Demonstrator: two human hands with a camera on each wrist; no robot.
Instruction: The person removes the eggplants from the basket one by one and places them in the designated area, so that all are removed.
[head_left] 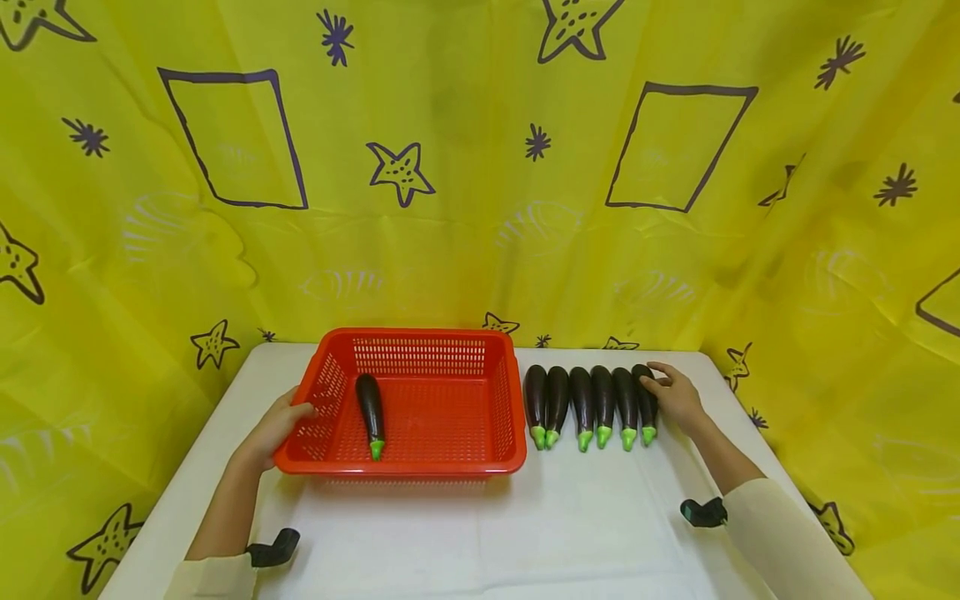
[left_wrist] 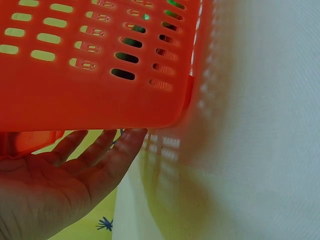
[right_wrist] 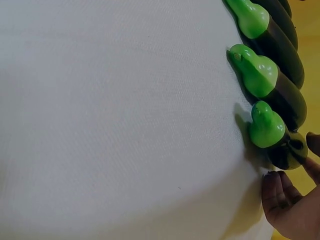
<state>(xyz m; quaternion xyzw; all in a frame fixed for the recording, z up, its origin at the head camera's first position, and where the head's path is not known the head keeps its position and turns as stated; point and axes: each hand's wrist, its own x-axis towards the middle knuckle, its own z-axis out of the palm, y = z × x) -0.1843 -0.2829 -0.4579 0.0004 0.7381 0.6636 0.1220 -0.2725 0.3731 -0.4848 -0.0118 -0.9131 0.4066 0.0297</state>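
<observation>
A red perforated plastic basket point(head_left: 450, 467) stands left of centre on the table with one eggplant point(head_left: 371, 412) lying inside. At its left side my left hand point(head_left: 273, 429) grips the rim, thumb over the edge; in the left wrist view the fingers point(left_wrist: 120, 152) reach under the red edge. Several dark eggplants point(head_left: 581, 408) with green stem ends lie in a row right of the basket, stems toward me. Over the far end of the rightmost eggplant point(head_left: 647, 412) my right hand point(head_left: 677, 400) rests its thumb and forefinger, the other fingers loosely bent beside it in the right wrist view.
A white cloth point(head_left: 585, 533) covers the table. Yellow curtain point(head_left: 465, 250) with drawn stars and frames hangs close behind the table and along both sides. The basket's right edge stands close to the leftmost eggplant point(head_left: 536, 404) of the row.
</observation>
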